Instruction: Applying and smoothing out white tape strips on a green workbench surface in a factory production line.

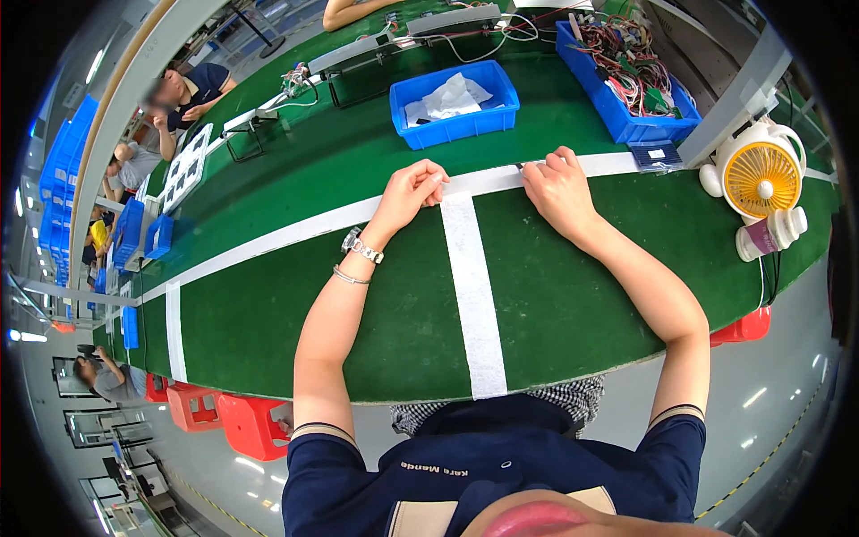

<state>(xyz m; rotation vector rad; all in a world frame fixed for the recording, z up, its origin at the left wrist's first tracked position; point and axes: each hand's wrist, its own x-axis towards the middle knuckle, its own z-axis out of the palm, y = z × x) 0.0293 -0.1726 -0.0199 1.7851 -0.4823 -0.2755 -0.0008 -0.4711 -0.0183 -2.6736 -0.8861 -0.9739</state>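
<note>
My left hand (pixel 413 191) rests over the long white strip (pixel 304 234) on the green table, fingers curled in; whether anything is inside them is hidden. A metal watch (pixel 362 244) and a thin bracelet (pixel 350 276) circle that wrist. My right hand (pixel 560 192) is closed, set apart to the right at the same strip. A tiny dark thing (pixel 520 166) shows by its fingertips, too small to name. Between my hands, a wide white strip (pixel 472 295) runs toward my body. Beyond them stands a blue bin (pixel 455 132) with crumpled white material (pixel 456 97) inside.
A blue bin of tangled wires (pixel 635 85) stands at the far right, near a dark packet (pixel 656 156). A yellow and white fan (pixel 761 179) and a white bottle (pixel 771 234) sit at the right edge. Red stools (pixel 254 424) stand below the table. A person (pixel 186 97) sits at far left.
</note>
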